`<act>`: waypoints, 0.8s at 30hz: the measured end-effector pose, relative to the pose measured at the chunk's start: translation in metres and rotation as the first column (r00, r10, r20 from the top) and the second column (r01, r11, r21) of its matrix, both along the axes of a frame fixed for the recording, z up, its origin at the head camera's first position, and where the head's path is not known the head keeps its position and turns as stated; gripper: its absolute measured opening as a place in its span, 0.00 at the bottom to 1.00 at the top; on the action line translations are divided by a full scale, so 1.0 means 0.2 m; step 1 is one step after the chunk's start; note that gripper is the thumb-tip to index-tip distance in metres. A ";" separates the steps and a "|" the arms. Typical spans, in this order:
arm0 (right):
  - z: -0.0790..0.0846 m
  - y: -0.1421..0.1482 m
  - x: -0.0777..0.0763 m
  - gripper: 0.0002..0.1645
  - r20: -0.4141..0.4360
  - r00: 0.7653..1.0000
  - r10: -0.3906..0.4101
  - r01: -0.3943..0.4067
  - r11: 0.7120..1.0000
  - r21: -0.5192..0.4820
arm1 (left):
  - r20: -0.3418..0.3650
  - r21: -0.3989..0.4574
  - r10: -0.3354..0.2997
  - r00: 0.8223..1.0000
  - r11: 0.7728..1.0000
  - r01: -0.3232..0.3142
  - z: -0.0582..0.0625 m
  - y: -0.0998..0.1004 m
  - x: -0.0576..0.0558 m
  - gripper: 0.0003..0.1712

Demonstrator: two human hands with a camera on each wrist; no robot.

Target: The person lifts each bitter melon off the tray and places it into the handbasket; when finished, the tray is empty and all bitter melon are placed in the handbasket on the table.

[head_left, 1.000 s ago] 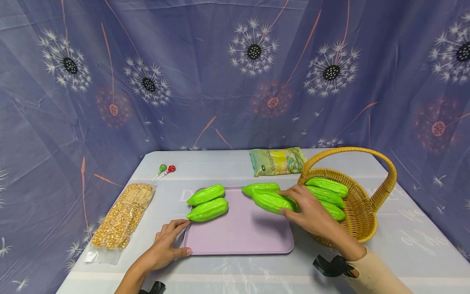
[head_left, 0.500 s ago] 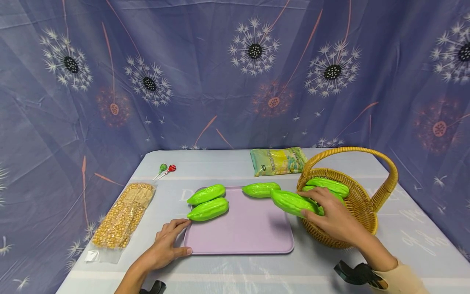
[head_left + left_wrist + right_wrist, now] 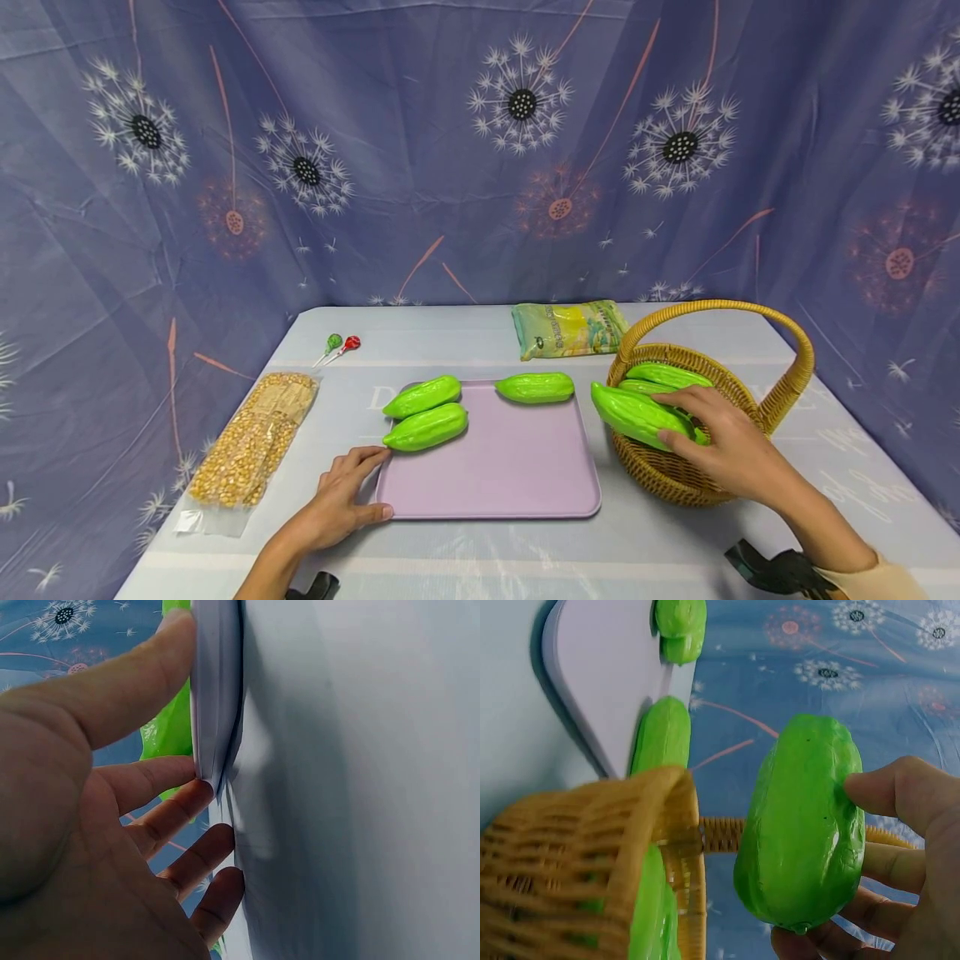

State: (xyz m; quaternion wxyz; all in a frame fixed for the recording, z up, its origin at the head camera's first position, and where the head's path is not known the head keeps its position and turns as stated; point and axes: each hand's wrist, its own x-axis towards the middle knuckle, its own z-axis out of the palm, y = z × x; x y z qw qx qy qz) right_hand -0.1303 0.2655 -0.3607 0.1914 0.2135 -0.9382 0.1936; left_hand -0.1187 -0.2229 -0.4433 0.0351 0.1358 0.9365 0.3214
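One green gourd (image 3: 630, 414) hung above the left side of the basket (image 3: 663, 485), gripped toward its right end by the right hand (image 3: 731, 442). That off-centre hold could have let its free tip catch the basket; the gourds inside (image 3: 667, 374) might have made it roll. The left hand (image 3: 341, 504), fingers loosely extended, touched the tray (image 3: 495, 475); a nudge could have shifted it.

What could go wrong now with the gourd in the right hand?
In the head view, the held gourd juts past the left side of the basket, so it might catch there. The right hand grips it toward one end, so it could tip or slip. Other gourds lie inside, so it may roll if laid on them.
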 end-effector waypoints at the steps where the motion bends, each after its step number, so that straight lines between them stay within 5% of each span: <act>1: 0.00 0.01 0.00 0.24 0.001 1.000 -0.008 0.008 1.000 0.005 | -0.001 -0.001 0.000 1.000 1.000 0.000 0.00 0.00 0.00 0.44; 24: -0.10 0.21 0.04 0.23 0.109 0.993 -0.055 0.055 0.998 0.008 | -0.002 0.004 0.002 1.000 1.000 -0.002 -0.01 0.00 0.00 0.44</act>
